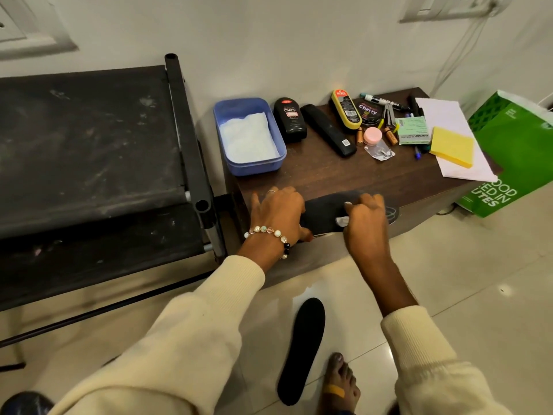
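Note:
A black shoe insole (324, 212) lies along the front edge of a low dark wooden table (329, 172). My left hand (278, 215) holds its left end, thumb curled under the edge and fingers spread on top. My right hand (366, 223) pinches a small white wipe (342, 220) and presses it onto the insole. A second black insole (302, 350) lies on the tiled floor below, beside a bare foot (339, 384).
On the table stand a blue tub of white tissue (248, 134), a black Cherry polish bottle (290, 119), a black brush (327, 130), a Kiwi sponge (345, 109), a polish tin (368, 110), batteries, markers, yellow sticky notes (452, 146) and paper. A black shoe rack (89, 163) stands left, a green bag (514, 157) right.

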